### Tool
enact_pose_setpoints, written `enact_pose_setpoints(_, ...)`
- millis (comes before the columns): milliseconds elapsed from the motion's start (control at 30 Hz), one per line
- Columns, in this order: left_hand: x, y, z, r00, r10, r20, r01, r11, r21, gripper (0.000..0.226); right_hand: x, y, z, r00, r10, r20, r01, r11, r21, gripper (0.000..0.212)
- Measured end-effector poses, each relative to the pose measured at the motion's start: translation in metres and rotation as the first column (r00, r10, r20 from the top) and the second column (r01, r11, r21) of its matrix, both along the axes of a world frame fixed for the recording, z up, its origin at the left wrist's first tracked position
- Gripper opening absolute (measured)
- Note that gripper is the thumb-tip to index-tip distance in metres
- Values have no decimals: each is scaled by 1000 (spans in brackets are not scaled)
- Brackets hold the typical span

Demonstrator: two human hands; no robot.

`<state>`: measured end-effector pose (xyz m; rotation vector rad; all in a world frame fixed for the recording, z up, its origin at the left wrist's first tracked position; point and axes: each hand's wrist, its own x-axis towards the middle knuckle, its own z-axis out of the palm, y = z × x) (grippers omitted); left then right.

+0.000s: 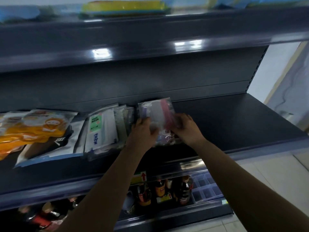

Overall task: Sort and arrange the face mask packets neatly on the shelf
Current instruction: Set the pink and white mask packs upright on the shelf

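Face mask packets in clear plastic, a small stack showing lilac, grey and pink masks (pixel 156 114), sit between our two hands on the dark grey metal shelf (pixel 234 121), just to the right of the upright row of clear and white face mask packets (pixel 107 129). We judge the step in hand to be squaring this stack and setting it in line with that row; further left the orange and white foil packets (pixel 33 129) lie flat and overlapping, so the sorting looks only partly done. Our left hand (pixel 143 131) holds the stack's left edge with curled fingers, and our right hand (pixel 187 127) grips the right edge, fingers bent round it (motion blur hides the exact fingertip contact). Next, we think, the stack must be tilted upright and pressed snug against the row without toppling its neighbours.
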<state>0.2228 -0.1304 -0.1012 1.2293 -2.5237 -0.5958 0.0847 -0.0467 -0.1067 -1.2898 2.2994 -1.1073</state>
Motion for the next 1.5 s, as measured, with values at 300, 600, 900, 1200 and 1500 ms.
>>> enact_pose_setpoints(300,-24,-25,-15,841,354,-409,-97,842,530,79,-29,-26,-5,791,-22,611,40,999,-17,58)
enact_pose_setpoints(600,-34,-23,-23,708,433,-558,-2,791,612,50,-39,-29,-7,634,66,770,-47,998,-47,23)
enact_pose_setpoints(900,-64,12,-5,524,483,-702,148,760,633,70,-77,20,-4,724,245,645,-20,942,-336,71)
enact_pose_setpoints(1200,-128,88,12,544,210,-812,203,907,370,73,-150,93,16,840,382,385,-217,888,-406,92)
enact_pose_setpoints(1500,-185,134,7,588,131,-798,172,944,282,86,-203,133,20,876,385,291,-280,897,-343,117)
